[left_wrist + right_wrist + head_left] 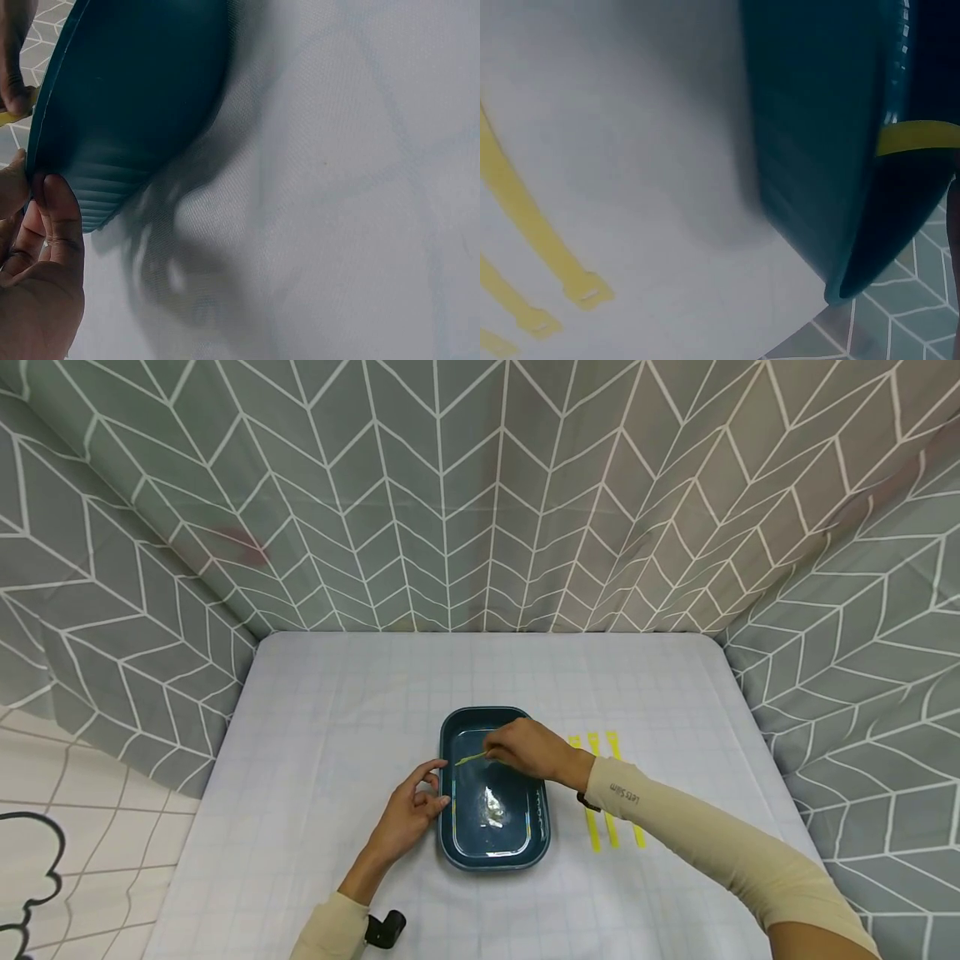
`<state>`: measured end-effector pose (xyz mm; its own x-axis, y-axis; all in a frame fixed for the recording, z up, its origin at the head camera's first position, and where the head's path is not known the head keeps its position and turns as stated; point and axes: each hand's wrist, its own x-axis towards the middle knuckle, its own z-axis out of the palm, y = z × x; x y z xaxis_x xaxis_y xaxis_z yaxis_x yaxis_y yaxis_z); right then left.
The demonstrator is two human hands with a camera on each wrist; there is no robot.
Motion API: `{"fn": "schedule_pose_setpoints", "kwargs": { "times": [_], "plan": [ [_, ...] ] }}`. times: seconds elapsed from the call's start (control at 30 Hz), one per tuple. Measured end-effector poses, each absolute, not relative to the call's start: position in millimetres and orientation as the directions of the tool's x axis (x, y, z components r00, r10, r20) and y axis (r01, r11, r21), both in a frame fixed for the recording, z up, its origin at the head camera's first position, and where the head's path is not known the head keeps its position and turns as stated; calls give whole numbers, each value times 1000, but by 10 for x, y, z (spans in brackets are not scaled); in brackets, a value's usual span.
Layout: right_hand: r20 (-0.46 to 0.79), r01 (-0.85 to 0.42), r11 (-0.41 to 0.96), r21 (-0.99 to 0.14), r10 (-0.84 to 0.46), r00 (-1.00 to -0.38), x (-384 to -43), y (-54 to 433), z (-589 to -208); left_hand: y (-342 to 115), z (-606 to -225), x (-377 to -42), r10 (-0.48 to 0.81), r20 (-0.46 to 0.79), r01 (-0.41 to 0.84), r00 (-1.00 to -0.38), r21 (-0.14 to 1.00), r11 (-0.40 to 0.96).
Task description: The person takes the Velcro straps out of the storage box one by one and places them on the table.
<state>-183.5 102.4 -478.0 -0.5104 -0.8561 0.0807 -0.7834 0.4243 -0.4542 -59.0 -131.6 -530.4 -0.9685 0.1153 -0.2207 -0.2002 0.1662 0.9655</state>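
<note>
A deep, glossy dark teal tray (491, 852) with rounded corners stands mid-table. At its left rim is my left hand (408, 814), thumb and fingertips holding the edge; the left wrist view shows fingers (60, 217) against the outer wall. Over the tray's inside, my right hand (528, 748) pinches a thin yellow hook-and-loop cable tie (471, 758), whose free end points left. In the right wrist view, part of this tie (915, 137) crosses above the rim; the fingers gripping it are mostly out of frame there.
Three more yellow cable ties (613, 831) lie side by side right of the tray, partly under the right forearm. Their slotted heads (589, 291) show in the right wrist view. A white cloth (360, 693) covers the table; patterned grey curtains (480, 527) hang behind and beside it.
</note>
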Motion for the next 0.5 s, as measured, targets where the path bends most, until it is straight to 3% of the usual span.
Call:
{"fn": "schedule_pose_setpoints", "kwargs": {
  "times": [0.27, 0.5],
  "plan": [
    [161, -702, 446, -555, -770, -617, -1851, 1028, -4693, -1317, -5304, -585, 119, -217, -195, -969, 965, 173],
    [167, -552, 456, -699, -646, -745, -1904, 1035, -4607, -1323, -5313, -598, 125, -207, -184, -970, 967, 177]
  ]
}}
